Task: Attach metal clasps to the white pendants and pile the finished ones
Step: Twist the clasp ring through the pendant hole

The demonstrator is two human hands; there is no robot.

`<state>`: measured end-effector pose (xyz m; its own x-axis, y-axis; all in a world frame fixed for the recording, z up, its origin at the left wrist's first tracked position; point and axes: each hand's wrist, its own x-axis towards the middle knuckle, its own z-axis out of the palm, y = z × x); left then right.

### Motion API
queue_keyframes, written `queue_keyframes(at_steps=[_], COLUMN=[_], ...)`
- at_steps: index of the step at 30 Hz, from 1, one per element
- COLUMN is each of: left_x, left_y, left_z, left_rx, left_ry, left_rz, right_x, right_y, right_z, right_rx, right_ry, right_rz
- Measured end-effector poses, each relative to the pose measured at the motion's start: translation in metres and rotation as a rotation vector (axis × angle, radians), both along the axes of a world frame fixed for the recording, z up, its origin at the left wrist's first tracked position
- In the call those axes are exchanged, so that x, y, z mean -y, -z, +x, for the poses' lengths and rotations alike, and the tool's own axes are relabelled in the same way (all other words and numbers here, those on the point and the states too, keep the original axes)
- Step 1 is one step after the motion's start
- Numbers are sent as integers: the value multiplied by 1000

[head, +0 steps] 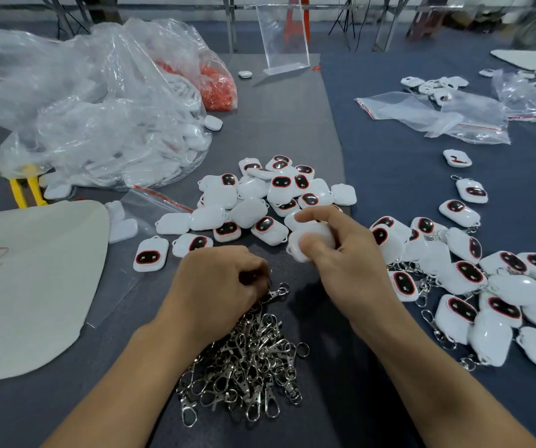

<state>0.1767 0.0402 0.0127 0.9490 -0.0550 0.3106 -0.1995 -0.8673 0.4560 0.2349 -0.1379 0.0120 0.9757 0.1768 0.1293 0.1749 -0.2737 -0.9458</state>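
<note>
Two hands are busy: your left hand (218, 279) pinches one silver metal clasp (278, 291) over the near heap of clasps (247, 367); your right hand (344, 260) grips one white rounded plastic pendant (316, 236).

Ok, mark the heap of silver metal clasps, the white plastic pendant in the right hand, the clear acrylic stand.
heap of silver metal clasps (244, 360): head view, middle of the heap.
white plastic pendant (320, 236): head view, its visible white face.
clear acrylic stand (284, 40): head view, upright panel.

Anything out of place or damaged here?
One white plastic pendant lying apart, right of the middle heap of pendants, seems to show a broken red-and-dark mark instead of the full dark oval the others have. Nothing else stands out.
</note>
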Motion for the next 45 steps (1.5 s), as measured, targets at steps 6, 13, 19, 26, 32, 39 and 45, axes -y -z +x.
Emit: queue_keyframes(at_steps=[6, 13, 19, 26, 32, 39, 45], left_x=[-2, -4, -3, -5, -9, -11, -11], left_y=[3, 4, 2, 3, 5, 0, -2], left_z=[1, 0, -2, 0, -5, -2, 0], left_rx=[-40, -80, -67, -93, -82, -205, -211], left_ry=[59, 48, -15, -39, -56, 12, 29], left_rz=[-81, -130, -150, -193, -291, -209, -93], right_x=[-5, -5, -5, -7, -6, -4, -4], right_y=[-1, -4, -8, -5, -2, -2, -1], right_z=[-3, -6, -2, -8, -2, -2, 0], right_rx=[-79, 1, 7, 33, -21, -28, -49], right_ry=[-98, -194, -225, -192, -136, -135, -130], right_rz=[-58, -231, -322, -290, -252, -249, -211])
